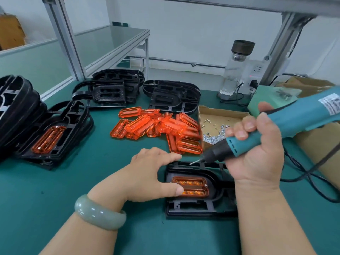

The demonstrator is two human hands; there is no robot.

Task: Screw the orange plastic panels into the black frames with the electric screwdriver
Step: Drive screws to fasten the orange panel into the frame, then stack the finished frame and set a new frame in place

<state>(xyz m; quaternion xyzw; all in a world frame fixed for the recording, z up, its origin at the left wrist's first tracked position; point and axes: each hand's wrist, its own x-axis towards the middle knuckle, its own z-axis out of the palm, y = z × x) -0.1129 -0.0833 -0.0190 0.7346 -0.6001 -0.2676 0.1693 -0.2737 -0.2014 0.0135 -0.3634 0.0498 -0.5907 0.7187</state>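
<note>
I lose the right part of the frame [193, 206] under my right hand [257, 150] and its wrist, so I cannot see how far it runs. The rear of the screwdriver [294, 116] is cut off at the right edge of the picture. My left thumb covers the left end of the panel [195, 184]. I cannot tell whether the bit [194, 161] carries a screw, nor whether its tip touches the frame's upper rim or sits just above it. The stack of frames [18, 111] at the left edge is also cut off.

The frame lies flat on the green mat [73, 199], lower centre, with the panel seated in its recess. The panel's long axis runs left to right, and a small screw head [205, 185] shows at its right end. The screwdriver slants from upper right down to lower left, its bit pointing at the frame's upper edge.

My right hand is wrapped round the screwdriver's teal body. My left hand [147, 172] is spread flat, fingers straight, thumb resting on the panel and forefinger along the frame's top edge.

Loose panels [160, 127] lie heaped in the middle of the picture. Just right of them is a cardboard tray [217, 112] of screws [215, 138].
</note>
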